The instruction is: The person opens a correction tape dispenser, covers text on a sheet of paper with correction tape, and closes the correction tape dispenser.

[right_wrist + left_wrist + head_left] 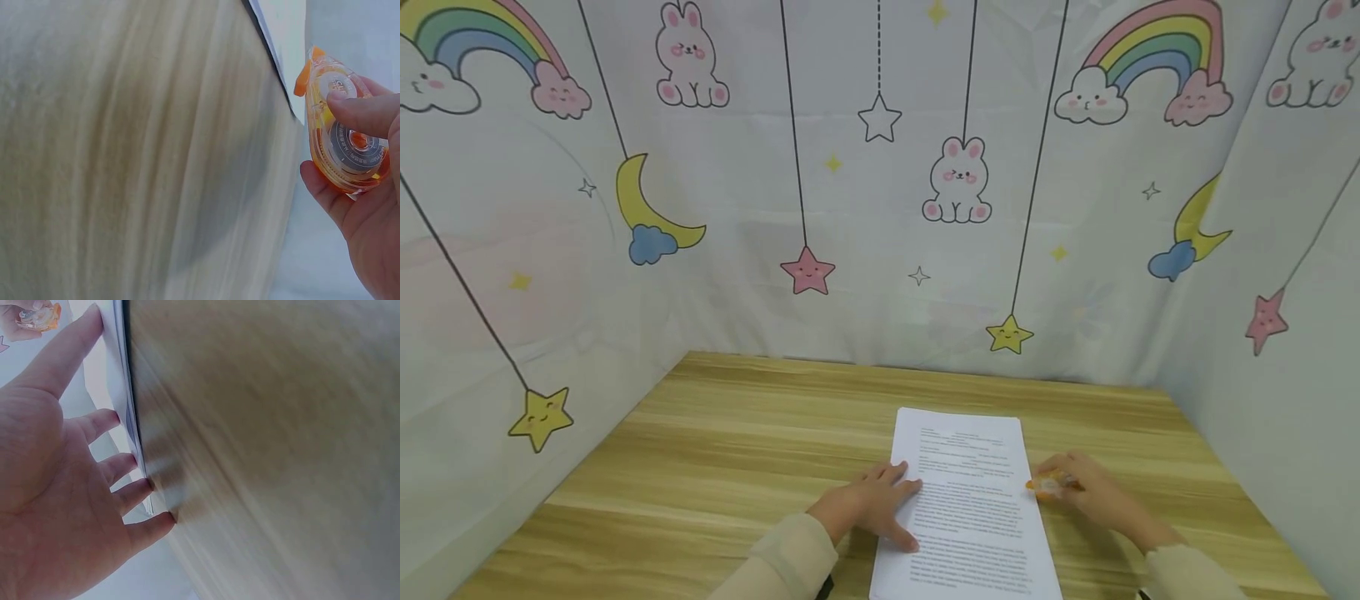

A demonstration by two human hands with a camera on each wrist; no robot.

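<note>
A stack of printed paper (970, 517) lies on the table in the head view. My left hand (880, 502) rests at its left side, fingers spread, thumb over the lower part of the top sheet. In the left wrist view, the fingertips (128, 461) of that hand meet the stack's edge. To the right of the sheets, my right hand (1093, 492) grips a correction tape (1047, 485). The right wrist view shows its clear body (353, 150) with an orange tip cap (304, 78), thumb pressing on one face and fingers around behind. Its tip points toward the paper's right edge.
The wood-grain table (722, 433) extends on both sides of the stack. Behind it and at the sides hangs a white curtain (730, 308) printed with rainbows, rabbits and stars. Both forearms wear light sleeves (797, 550).
</note>
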